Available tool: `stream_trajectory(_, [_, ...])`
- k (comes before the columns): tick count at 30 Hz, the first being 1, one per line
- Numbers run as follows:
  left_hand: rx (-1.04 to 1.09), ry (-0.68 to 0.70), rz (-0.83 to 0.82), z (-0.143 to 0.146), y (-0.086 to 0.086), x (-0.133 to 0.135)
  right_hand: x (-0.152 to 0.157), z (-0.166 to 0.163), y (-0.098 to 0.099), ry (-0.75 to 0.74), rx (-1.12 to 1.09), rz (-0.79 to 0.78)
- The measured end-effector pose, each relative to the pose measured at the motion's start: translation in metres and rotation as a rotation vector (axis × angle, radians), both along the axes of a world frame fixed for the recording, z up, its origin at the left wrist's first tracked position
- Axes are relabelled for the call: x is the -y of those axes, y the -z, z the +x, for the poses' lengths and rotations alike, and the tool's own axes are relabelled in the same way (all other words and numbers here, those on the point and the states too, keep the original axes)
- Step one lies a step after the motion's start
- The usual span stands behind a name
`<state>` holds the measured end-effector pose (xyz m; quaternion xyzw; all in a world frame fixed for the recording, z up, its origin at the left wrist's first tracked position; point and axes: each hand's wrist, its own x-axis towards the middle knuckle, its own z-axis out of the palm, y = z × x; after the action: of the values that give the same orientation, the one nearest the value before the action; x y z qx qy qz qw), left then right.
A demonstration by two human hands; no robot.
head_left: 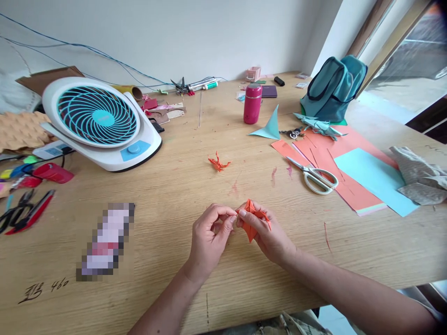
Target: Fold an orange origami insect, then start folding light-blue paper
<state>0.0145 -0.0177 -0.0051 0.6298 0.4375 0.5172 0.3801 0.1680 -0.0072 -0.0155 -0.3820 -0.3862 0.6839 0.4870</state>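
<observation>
An orange folded paper figure (249,228) is held in front of me, above the near part of the table. My right hand (270,232) grips it, with the thumb pressed on top and pointed flaps sticking out above and below the fingers. My left hand (211,235) pinches a thin tip at the figure's left side between thumb and forefinger; the fingers hide most of that tip. Beyond my hands, a smaller orange origami figure (219,163) with thin legs stands on the wooden table (181,186).
White-handled scissors (319,180) lie at right, beside orange paper (356,200) and a light blue sheet (373,179). Behind stand a pink thermos (252,104) and a teal bag (331,93). A fan (136,156) occupies the left; a blurred-out object (108,242) lies nearer.
</observation>
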Motion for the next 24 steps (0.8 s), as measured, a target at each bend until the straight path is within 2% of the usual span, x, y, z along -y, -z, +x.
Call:
stream_trajectory(7, [0.056,0.121,-0.1,-0.0046,-0.0033,-0.0044,-0.0013,0.0025,0.004,-0.075,-0.069,0.009])
stream_trajectory(18, [0.076,0.123,-0.117,-0.003,0.0014,-0.0048,-0.0028,0.0047,0.0028,-0.095,-0.061,0.01])
stream_trajectory(24, [0.137,0.199,-0.161,-0.0051,-0.0005,-0.0058,-0.0032,0.0043,0.0012,-0.119,-0.124,0.019])
